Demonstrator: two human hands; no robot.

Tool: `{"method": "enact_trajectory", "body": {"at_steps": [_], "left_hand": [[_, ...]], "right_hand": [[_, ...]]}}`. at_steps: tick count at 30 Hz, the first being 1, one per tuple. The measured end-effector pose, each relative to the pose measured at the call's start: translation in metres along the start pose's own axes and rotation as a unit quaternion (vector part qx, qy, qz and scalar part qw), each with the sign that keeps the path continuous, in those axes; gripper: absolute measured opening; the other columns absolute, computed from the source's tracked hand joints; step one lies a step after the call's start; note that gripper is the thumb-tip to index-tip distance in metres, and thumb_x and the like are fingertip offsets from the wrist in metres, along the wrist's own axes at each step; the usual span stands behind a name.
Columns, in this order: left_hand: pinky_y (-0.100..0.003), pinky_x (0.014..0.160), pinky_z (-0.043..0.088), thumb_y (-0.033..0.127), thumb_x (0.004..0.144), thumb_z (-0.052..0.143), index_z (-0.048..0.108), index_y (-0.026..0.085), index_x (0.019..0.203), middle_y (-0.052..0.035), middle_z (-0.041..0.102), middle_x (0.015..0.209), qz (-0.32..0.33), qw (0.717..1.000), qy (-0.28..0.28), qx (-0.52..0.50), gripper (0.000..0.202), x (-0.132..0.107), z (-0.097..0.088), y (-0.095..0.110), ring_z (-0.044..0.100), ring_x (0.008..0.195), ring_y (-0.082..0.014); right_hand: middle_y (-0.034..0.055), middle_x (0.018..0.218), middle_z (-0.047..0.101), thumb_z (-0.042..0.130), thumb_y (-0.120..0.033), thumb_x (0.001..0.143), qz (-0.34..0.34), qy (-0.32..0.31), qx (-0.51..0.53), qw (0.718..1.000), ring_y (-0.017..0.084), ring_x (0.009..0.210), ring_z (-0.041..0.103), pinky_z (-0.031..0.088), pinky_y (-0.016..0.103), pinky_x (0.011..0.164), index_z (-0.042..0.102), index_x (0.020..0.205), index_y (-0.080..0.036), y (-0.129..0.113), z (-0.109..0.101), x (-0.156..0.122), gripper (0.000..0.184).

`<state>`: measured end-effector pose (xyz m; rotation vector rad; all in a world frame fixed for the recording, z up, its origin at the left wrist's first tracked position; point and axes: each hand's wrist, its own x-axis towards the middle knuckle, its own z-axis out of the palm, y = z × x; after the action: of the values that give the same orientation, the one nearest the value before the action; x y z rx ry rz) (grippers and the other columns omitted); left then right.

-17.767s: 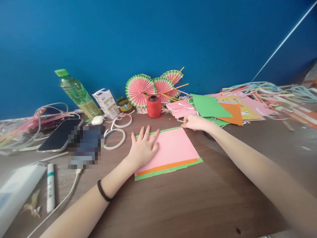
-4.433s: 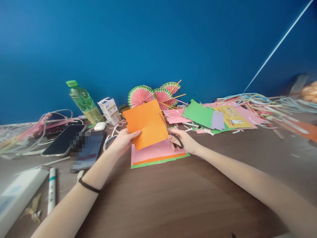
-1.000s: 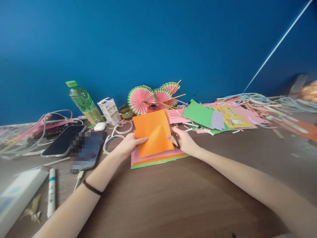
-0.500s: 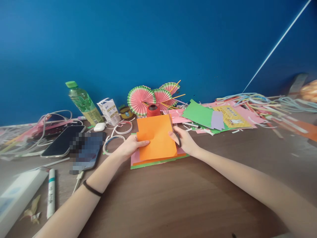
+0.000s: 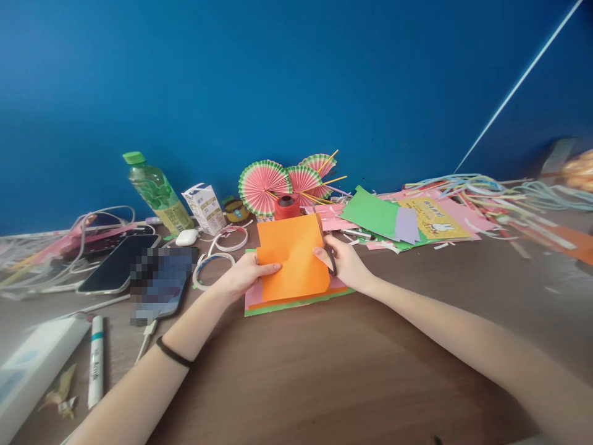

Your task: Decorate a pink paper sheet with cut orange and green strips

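My left hand [image 5: 244,273] pinches the left edge of an orange sheet of paper [image 5: 296,238], thumb on top. On the other side my right hand [image 5: 348,264] is closed around black-handled scissors [image 5: 332,261], its thumb pressing on the sheet's right edge. The scissor blades point away from me along that edge, mostly hidden behind my fingers and the paper. The sheet is tilted up and slightly bowed. Under it lies a stack of pink, orange and green paper [image 5: 301,308] on the brown table [image 5: 296,371].
Behind the sheet stand a red thread spool [image 5: 287,208] and pink-green pleated paper fans [image 5: 265,185]. Leftward are a green bottle [image 5: 160,194], a small carton [image 5: 204,208], tape rolls [image 5: 214,271], phones [image 5: 119,264] and a marker [image 5: 96,361]. Coloured sheets [image 5: 370,213] and paper strips lie right.
The orange sheet's right side has bowed slightly and its lower right corner has shifted a little left. Both hands keep nearly the same place and grip.
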<state>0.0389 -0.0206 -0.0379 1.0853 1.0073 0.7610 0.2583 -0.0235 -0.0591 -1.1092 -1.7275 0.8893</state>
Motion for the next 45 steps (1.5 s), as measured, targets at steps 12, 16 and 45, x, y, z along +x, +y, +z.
{"method": "enact_trajectory", "body": {"at_steps": [12, 16, 45], "left_hand": [[-0.036, 0.083, 0.05, 0.019, 0.059, 0.072, 0.058, 0.015, 0.101, -0.0116, 0.063, 0.11, 0.095, 0.988, 0.115, -0.044, 0.044, 0.009, -0.01, -0.001, 0.061, 0.097, -0.0268], [-0.038, 0.082, 0.05, 0.021, 0.062, 0.07, 0.057, 0.016, 0.102, -0.011, 0.062, 0.112, 0.108, 0.989, 0.101, -0.024, 0.042, 0.006, 0.002, -0.004, 0.06, 0.099, -0.0278], [-0.035, 0.088, 0.044, 0.022, 0.075, 0.062, 0.058, 0.014, 0.106, -0.0123, 0.065, 0.105, -0.003, 0.981, -0.156, -0.119, 0.032, 0.007, 0.009, -0.011, 0.061, 0.097, -0.0232]], "right_hand": [[-0.0029, 0.063, 0.044, 0.054, -0.049, 0.074, -0.003, 0.063, 0.009, 0.998, 0.011, 0.05, 0.043, 0.036, 0.025, 0.05, 0.047, 0.082, -0.02, -0.003, -0.002, 0.004, 0.031], [0.0015, 0.079, 0.044, 0.059, -0.044, 0.073, -0.071, 0.052, -0.049, 0.995, 0.012, 0.062, 0.045, 0.04, 0.027, 0.058, 0.053, 0.088, -0.019, -0.006, 0.002, 0.0, 0.03], [0.0013, 0.075, 0.055, 0.045, -0.033, 0.084, -0.107, 0.091, 0.076, 0.987, 0.015, 0.073, 0.054, 0.046, 0.032, 0.074, 0.044, 0.098, -0.02, -0.024, 0.009, -0.013, 0.019]]}}
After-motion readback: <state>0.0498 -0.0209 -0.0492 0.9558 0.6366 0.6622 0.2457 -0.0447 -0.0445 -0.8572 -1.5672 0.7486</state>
